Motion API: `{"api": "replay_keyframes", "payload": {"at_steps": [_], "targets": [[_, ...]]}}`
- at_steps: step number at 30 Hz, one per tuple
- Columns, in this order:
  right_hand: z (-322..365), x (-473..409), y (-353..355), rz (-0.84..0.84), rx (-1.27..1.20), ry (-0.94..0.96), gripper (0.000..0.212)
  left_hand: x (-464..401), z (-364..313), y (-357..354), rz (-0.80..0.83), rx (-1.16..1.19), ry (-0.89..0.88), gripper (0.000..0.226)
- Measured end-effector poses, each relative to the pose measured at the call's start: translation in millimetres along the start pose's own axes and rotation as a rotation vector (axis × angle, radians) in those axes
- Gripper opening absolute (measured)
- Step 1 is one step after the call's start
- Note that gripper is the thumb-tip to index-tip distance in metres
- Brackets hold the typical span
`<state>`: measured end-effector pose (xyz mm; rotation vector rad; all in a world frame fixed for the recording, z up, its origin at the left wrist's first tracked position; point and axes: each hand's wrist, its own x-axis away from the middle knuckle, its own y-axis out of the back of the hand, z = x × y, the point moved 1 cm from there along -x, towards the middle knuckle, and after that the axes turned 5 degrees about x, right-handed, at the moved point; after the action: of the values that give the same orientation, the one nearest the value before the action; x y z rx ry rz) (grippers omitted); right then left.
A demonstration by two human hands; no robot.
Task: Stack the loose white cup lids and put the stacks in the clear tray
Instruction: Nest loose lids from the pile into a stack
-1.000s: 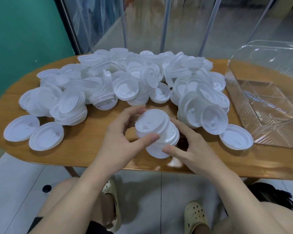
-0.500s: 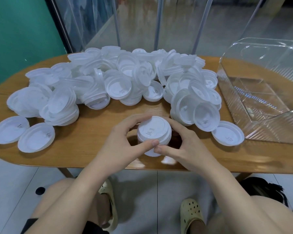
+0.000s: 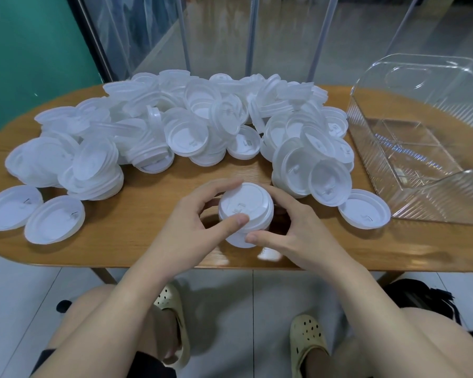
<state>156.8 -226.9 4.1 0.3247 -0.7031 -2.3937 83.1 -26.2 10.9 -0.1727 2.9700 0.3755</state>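
A short stack of white cup lids (image 3: 245,204) stands upright near the table's front edge, held between both hands. My left hand (image 3: 191,227) curls round its left side, thumb pressed on the front rim. My right hand (image 3: 292,230) wraps the right side, thumb at the stack's base. A large heap of loose white lids (image 3: 191,126) spreads across the middle and left of the wooden table (image 3: 148,214). The clear tray (image 3: 421,148) sits at the right with nothing in it.
Two single lids (image 3: 53,219) lie flat at the table's front left, and one lid (image 3: 365,208) lies beside the tray's near corner. Glass panels and a green wall stand behind the table. My knees and yellow clogs show below the table edge.
The tilted, uneven stack has been squared up between both hands and now stands straight. The hands have closed in tighter around it.
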Motion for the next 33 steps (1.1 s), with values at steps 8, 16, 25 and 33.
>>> {"api": "replay_keyframes", "payload": {"at_steps": [8,16,25,33], "targets": [[3,1,0,0.0,0.001,0.012,0.079,-3,-1,0,0.013,-0.025,0.005,0.057],[3,0,1,-0.014,0.043,0.005,0.067,-4,5,3,-0.008,-0.034,-0.027,0.051],[0,0,1,-0.016,0.025,0.001,0.065,-66,33,49,-0.392,-0.906,-0.251,0.041],[-4,0,0,-0.008,0.011,-0.001,0.068,-72,46,45,-0.557,-1.116,-0.364,0.003]]}}
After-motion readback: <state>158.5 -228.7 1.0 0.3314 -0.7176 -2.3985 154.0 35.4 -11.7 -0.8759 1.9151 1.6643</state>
